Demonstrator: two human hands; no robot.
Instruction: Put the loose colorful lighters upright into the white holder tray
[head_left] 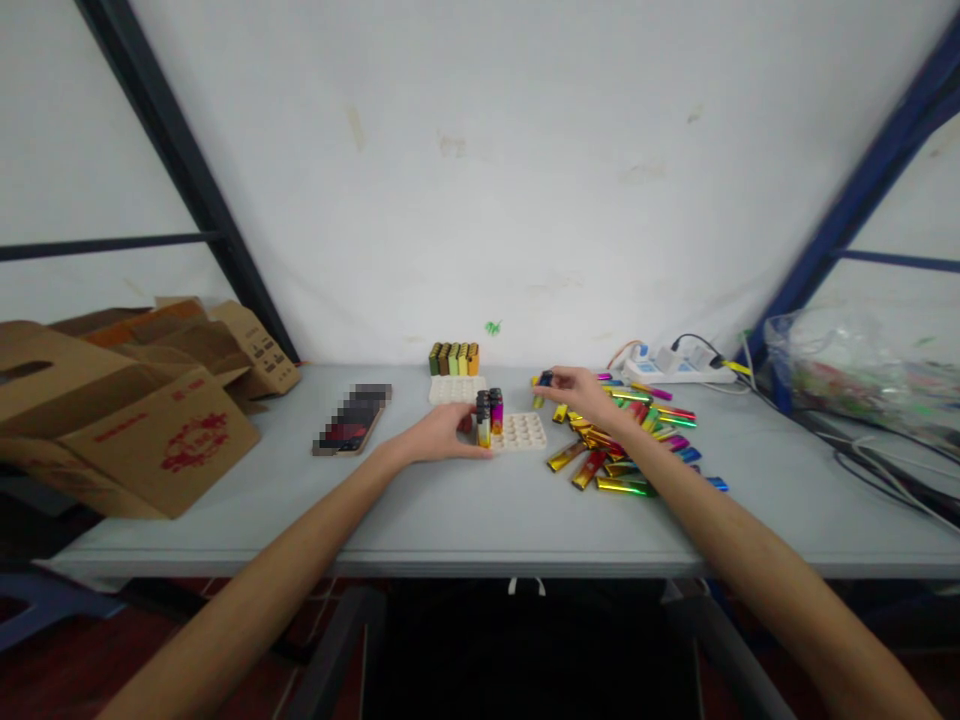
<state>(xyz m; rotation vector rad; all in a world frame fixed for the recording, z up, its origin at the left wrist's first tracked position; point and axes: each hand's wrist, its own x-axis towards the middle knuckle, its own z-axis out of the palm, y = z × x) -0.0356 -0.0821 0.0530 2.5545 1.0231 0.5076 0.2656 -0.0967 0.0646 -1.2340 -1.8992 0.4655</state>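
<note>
My left hand (442, 434) is curled round the left end of a white tray (523, 432) with rows of holes, thumb at the near side and fingers behind. Several lighters stand upright at that end, among them a purple-and-red lighter (496, 412); the rest of the holes show bare. Up behind the tray's right end, my right hand (581, 392) pinches a yellow lighter (538, 398) with a dark top between thumb and fingertips. Below and right of that hand lies a loose pile of shiny coloured lighters (589, 468), partly hidden under my forearm.
Behind stands a second white tray (457, 388), with a block of upright green-to-orange lighters (454, 359) near the wall. A phone (352, 420) and cardboard boxes (165, 430) lie left. At the right are a power strip (679, 370), cables and a plastic bag (840, 365).
</note>
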